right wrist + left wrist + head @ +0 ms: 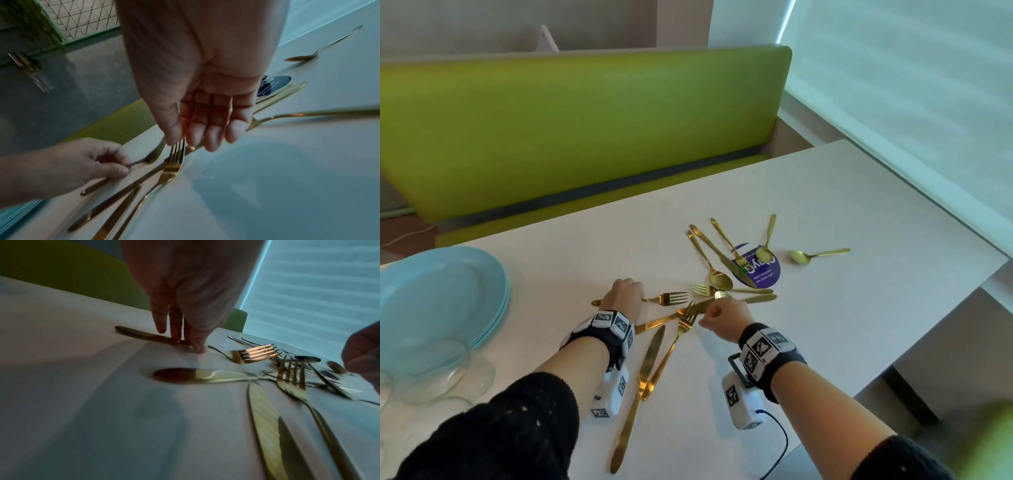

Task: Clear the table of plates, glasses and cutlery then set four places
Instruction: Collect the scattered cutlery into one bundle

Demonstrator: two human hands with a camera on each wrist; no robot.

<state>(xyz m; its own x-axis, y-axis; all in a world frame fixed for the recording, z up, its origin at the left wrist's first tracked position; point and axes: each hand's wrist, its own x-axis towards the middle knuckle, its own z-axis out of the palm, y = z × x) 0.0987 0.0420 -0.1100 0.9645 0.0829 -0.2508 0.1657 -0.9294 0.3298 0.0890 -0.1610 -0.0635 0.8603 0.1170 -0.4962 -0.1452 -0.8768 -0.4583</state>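
Note:
Gold cutlery lies scattered on the white table [842, 325]. My left hand [623, 293] [185, 340] [115, 165] pinches the handle of one fork [671, 298] [252, 353] [141, 161] that lies flat, tines to the right. My right hand [717, 315] [185, 141] hovers with relaxed fingers just over the tines of a second fork [686, 318] [174, 162] and holds nothing. That fork crosses a knife [654, 322]; another knife [650, 353] lies beside it, pointing toward me.
A stack of pale blue plates [441, 298] sits at the left, with clear glasses [462, 373] in front of it. More spoons [804, 256], forks and a knife lie around a round blue sticker [767, 277]. A green bench [585, 120] runs behind the table.

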